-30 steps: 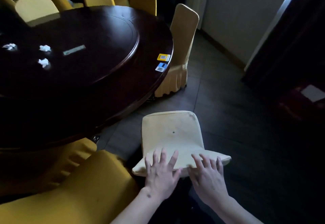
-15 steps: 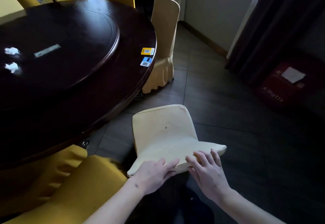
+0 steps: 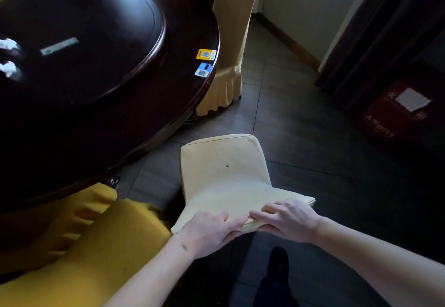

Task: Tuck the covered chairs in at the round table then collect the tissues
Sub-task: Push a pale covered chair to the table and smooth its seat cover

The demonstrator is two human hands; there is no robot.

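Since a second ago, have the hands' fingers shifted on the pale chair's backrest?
Yes. The left hand and right hand lay flat with spread fingers; now they curl over the top edge of the pale chair.

Chair sits right of round table, w/ two tissues on table's far-left side.

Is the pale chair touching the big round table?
Apart. The head view shows dark floor between the pale chair and the round table edge.
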